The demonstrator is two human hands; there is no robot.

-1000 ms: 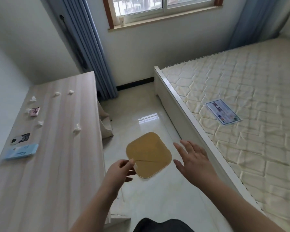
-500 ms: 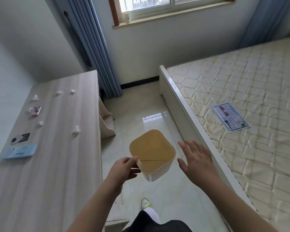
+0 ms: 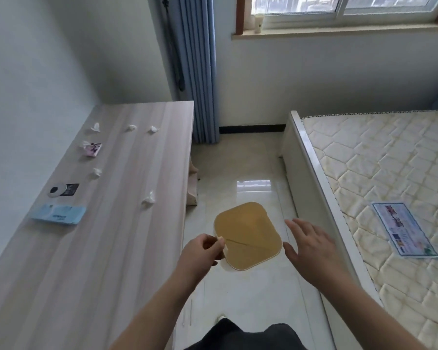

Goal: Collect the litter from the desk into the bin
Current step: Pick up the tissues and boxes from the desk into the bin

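Two large furnishings frame the scene: a bare quilted mattress at right, carrying a printed sheet, and a pale wooden desk against the left wall. Between them, above the tiled floor, a square bin with a tan interior is seen from above. The left hand pinches the bin's near left rim, thumb and fingers curled round it. The right hand is spread just beside the bin's right edge, fingers straight, holding nothing. On the desk lie a blue packet, a pink wrapper and several crumpled white paper scraps, well apart from the bin.
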